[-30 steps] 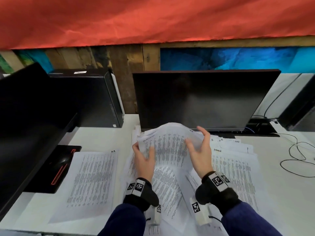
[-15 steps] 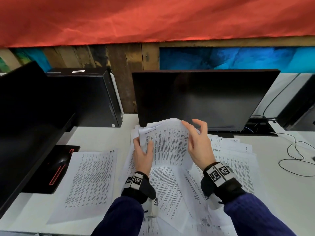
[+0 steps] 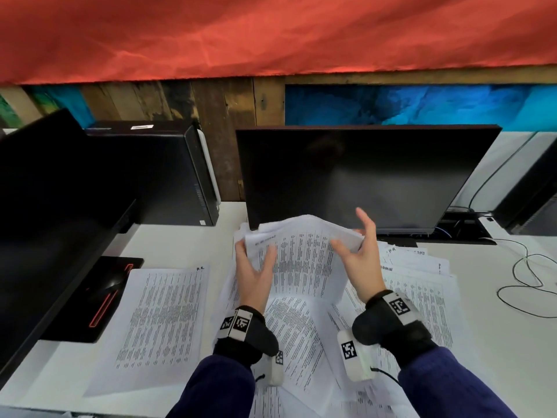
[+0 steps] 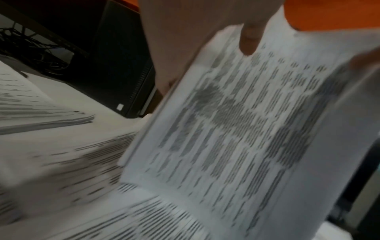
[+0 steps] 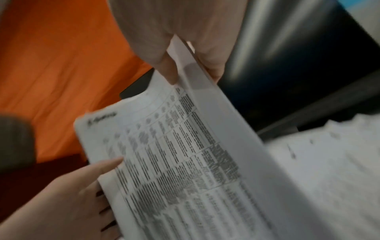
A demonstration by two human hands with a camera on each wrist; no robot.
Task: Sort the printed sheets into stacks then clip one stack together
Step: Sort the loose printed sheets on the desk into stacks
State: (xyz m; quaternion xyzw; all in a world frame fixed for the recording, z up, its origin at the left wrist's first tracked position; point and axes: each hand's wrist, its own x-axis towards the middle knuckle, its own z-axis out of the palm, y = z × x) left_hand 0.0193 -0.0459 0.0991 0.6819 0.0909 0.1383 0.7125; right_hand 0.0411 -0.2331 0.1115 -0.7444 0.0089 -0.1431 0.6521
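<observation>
I hold a bundle of printed sheets [image 3: 301, 260] tilted up above the desk, in front of the middle monitor. My left hand [image 3: 254, 251] grips its left edge, thumb [image 4: 248, 40] on the printed face and fingers behind. My right hand [image 3: 351, 241] pinches the top right corner [image 5: 185, 68] between thumb and fingers, with the index finger lifted. A flat stack of sheets [image 3: 162, 321] lies on the desk to the left. A loose fanned pile [image 3: 422, 285] lies to the right, and more sheets [image 3: 295, 342] curl under my wrists. No clip is in view.
A dark monitor [image 3: 355, 182] stands right behind the held bundle. To the left stand a black computer tower [image 3: 168, 173], another dark screen [image 3: 54, 206] and its black base [image 3: 105, 297]. White cables [image 3: 524, 282] loop on the white desk [image 3: 180, 245] at the right.
My right hand has slid a little to the right along the bundle's top edge and its index finger has lifted. The left hand keeps its hold on the left edge.
</observation>
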